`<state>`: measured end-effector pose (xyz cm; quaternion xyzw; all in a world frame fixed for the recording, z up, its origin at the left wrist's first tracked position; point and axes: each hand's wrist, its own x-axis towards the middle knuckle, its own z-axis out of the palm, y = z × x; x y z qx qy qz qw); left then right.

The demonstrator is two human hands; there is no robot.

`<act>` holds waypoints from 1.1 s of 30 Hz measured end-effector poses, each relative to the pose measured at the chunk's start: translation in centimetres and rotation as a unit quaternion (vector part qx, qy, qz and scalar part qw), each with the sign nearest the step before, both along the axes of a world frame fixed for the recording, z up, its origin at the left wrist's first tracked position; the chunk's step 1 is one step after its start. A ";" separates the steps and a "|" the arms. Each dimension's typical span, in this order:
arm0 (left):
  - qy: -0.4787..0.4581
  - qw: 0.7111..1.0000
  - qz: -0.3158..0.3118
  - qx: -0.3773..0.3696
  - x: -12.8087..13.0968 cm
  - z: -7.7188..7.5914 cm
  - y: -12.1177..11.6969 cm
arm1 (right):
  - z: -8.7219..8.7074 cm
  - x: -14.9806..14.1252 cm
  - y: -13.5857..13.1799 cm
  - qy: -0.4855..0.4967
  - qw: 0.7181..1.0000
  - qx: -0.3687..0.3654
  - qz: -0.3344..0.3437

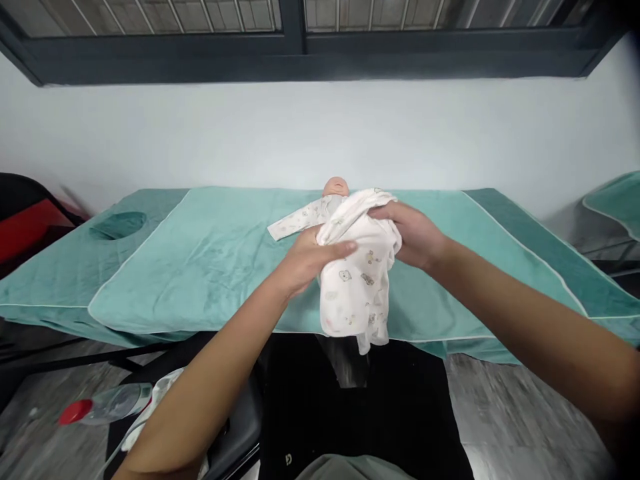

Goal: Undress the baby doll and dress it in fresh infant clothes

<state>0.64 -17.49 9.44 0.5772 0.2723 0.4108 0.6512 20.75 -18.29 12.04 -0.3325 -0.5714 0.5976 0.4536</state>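
A white baby garment (357,287) printed with small animals hangs between my hands above the near edge of the bed. My left hand (313,257) grips its left side, thumb lying across the front. On the other side, my right hand (413,233) is closed on the upper right part, with its fingertips hidden in the folds. Behind the cloth lies a baby doll (336,187) on its back, its head toward the wall. One long white printed sleeve (295,220) stretches out to the left beside the doll. The garment hides most of the doll's body.
A teal cover (210,267) spreads over the massage bed, which has a face hole (119,225) at the left. A clear bottle with a red cap (107,405) lies low at the left, near a dark chair (235,413). The white wall (250,133) stands behind.
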 end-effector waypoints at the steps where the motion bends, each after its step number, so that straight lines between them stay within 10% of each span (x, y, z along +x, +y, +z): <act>1: -0.035 0.999 0.030 -0.004 0.4 -0.1 0.0 | -0.5 -0.4 -0.4 0.013 0.999 -0.031 0.033; 6: -0.099 0.991 0.092 -0.015 1.6 -0.3 0.0 | -1.5 -2.0 -2.3 -0.068 0.972 -0.068 0.215; 14: -0.028 0.991 -0.118 -0.065 -1.9 0.1 -0.1 | 0.3 -1.0 -1.7 0.065 0.987 0.005 0.150; 20: -0.131 0.990 0.033 -0.031 -0.6 -0.3 -0.5 | -1.6 -2.7 -2.1 0.017 0.973 -0.063 0.220; 26: 0.076 0.986 0.102 0.105 -0.9 -0.1 -1.8 | -4.1 -2.0 -1.2 -0.039 0.933 -0.103 0.342; 33: 0.313 0.905 0.036 0.286 -2.4 1.4 -2.4 | -5.8 -3.2 -1.9 0.020 0.948 -0.151 0.280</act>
